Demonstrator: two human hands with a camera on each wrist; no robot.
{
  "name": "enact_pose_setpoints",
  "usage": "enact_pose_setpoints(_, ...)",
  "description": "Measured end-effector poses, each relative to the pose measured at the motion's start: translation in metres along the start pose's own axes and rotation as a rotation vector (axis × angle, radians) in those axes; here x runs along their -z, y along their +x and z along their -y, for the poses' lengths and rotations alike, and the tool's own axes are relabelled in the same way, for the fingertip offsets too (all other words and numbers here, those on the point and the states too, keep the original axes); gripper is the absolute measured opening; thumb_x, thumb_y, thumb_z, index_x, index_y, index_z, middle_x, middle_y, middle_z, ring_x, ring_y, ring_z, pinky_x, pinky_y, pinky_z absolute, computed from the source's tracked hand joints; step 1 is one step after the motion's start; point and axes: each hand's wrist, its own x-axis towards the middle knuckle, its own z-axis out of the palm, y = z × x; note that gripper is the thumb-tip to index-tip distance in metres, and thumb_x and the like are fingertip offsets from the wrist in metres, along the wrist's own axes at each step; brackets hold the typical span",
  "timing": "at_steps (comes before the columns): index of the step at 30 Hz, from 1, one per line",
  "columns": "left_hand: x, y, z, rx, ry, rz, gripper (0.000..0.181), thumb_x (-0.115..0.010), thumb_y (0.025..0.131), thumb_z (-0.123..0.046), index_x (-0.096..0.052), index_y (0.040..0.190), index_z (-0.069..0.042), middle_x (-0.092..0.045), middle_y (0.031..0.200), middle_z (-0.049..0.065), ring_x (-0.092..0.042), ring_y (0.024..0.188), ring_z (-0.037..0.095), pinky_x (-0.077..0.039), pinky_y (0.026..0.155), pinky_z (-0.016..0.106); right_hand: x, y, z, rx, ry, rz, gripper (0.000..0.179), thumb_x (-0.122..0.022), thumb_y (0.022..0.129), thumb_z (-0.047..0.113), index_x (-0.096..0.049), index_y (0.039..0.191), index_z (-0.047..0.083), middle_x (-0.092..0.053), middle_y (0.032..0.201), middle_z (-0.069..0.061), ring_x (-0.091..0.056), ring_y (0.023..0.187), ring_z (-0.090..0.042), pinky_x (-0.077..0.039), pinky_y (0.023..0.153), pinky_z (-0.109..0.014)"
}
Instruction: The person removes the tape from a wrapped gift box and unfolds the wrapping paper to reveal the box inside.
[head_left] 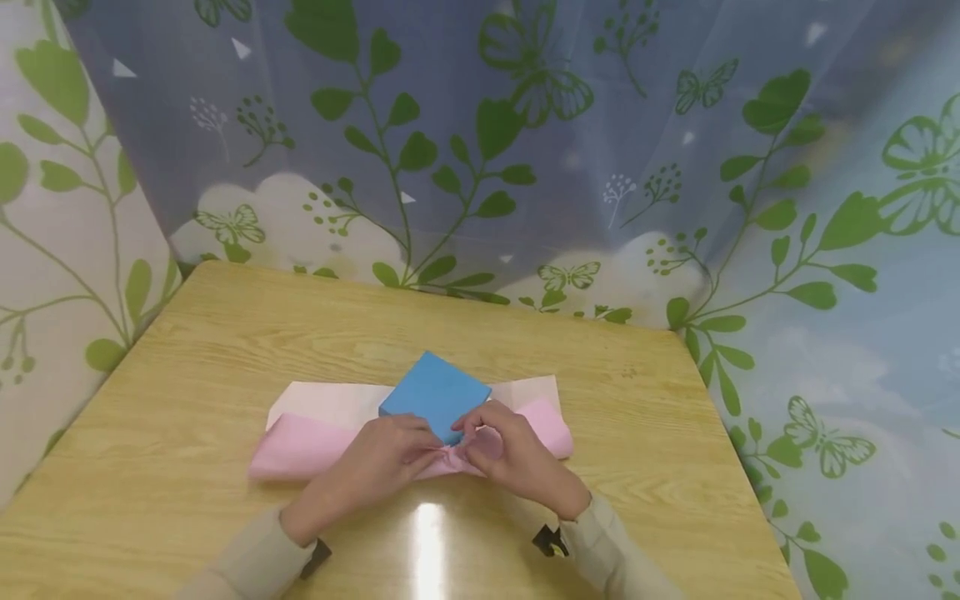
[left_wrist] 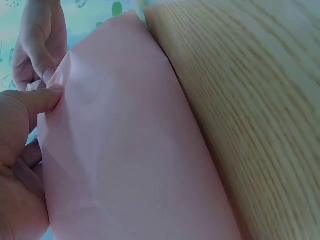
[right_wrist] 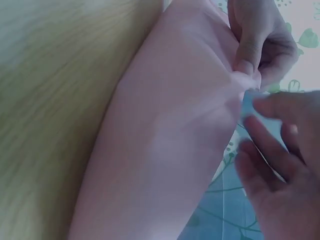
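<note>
A blue box with a flat square top sits cornerwise on a sheet of pink paper, whose inner side is pale. The near edge of the paper is lifted and gathered against the box's near corner. My left hand pinches this gathered edge between thumb and fingers, as both wrist views show. Close beside it, my right hand has its fingertips at the same fold. In the right wrist view the right fingers are loosely bent and blurred, with nothing visible between them.
The wooden table carries the paper, with a bright light reflection near its front. Dark pieces show beside the right and left wrists. A curtain with green leaves and butterflies surrounds the table's back and sides.
</note>
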Motion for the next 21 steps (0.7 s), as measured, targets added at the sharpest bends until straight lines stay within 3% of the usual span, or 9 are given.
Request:
enact_pose_setpoints(3,0.0000,0.0000,0.0005,-0.036,0.001,-0.027,0.004,-0.079,0.088,-0.017,-0.081,0.088,-0.014,-0.073,0.082,-0.007,-0.064,0.075,0.006,-0.054,0.064,0.019,0.0003,0.0040,-0.0001,-0.023,0.060,0.086,0.022,-0.070,0.091,-0.002,-0.057,0.096,0.015,-0.072,0.102,0.003,-0.067,0.101,-0.013,-0.056,0.092,-0.032)
enact_pose_setpoints(6,0.0004,0.0002,0.0001,-0.049,0.002,-0.035,0.003,-0.081,0.086,-0.018,-0.081,0.087,-0.014,-0.073,0.081,-0.007,-0.065,0.074,0.007,-0.055,0.064,0.020,-0.0011,0.0058,-0.0014,-0.055,0.113,0.132,0.020,-0.068,0.093,-0.001,-0.057,0.095,0.014,-0.067,0.095,0.005,-0.066,0.094,-0.010,-0.058,0.086,-0.029)
enact_pose_setpoints(13,0.0023,0.0000,0.0020,-0.037,0.023,-0.041,0.004,-0.083,0.084,-0.017,-0.080,0.083,-0.014,-0.073,0.079,-0.008,-0.067,0.075,0.008,-0.057,0.068,0.023,-0.0020,0.0042,-0.0057,-0.117,0.249,0.138,0.015,-0.061,0.098,-0.003,-0.054,0.095,0.009,-0.068,0.096,-0.005,-0.068,0.091,-0.011,-0.063,0.072,-0.026)
enact_pose_setpoints(21,0.0021,0.0015,0.0035,-0.053,0.012,-0.044,0.004,-0.084,0.082,-0.016,-0.080,0.083,-0.015,-0.074,0.080,-0.008,-0.067,0.077,0.008,-0.057,0.069,0.024,-0.0014,0.0003,-0.0061,-0.113,0.231,0.144,0.016,-0.059,0.097,-0.008,-0.051,0.096,0.006,-0.068,0.099,-0.009,-0.067,0.091,-0.016,-0.062,0.076,-0.026)
